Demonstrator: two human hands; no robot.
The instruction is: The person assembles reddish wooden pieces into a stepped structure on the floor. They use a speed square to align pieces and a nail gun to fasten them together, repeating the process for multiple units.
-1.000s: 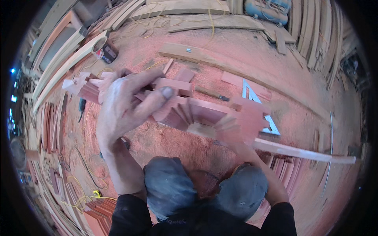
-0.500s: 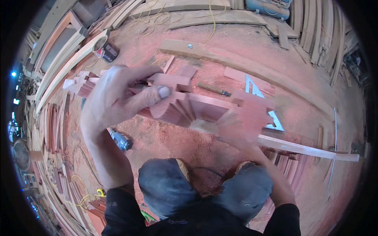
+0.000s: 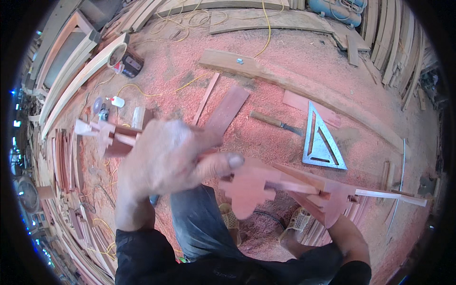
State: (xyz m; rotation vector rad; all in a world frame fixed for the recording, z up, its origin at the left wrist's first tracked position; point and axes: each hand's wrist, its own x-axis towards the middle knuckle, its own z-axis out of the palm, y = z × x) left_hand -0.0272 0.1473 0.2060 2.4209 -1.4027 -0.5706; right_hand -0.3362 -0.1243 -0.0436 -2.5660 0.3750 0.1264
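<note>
Held up over my legs is a reddish wooden assembly [image 3: 249, 187] with a lobed, notched block and long slim rails running out to left and right. My left hand [image 3: 171, 159] is closed round its middle, the thumb lying along the top; motion blurs it a little. My right hand [image 3: 339, 225] is at the right-hand part, its fingers mostly hidden behind the wood. Beyond the assembly, on the dusty floor, lie a wooden-handled chisel [image 3: 268, 118] and a silver triangular square [image 3: 327, 154]. A flat reddish board [image 3: 228, 109] lies left of the chisel.
A long plank [image 3: 294, 85] crosses the floor farther off. At the left are a dark bucket [image 3: 130, 65], a small white bottle [image 3: 118, 101] and stacked timber [image 3: 64, 156]. Yellow cord [image 3: 142, 93] winds over the sawdust. A blue tank [image 3: 339, 12] stands at the back.
The assembly has turned over and come down nearer my legs, both hands moving with it. The chisel, square and boards behind it show more fully. My legs have shifted, bringing woven footwear into sight.
</note>
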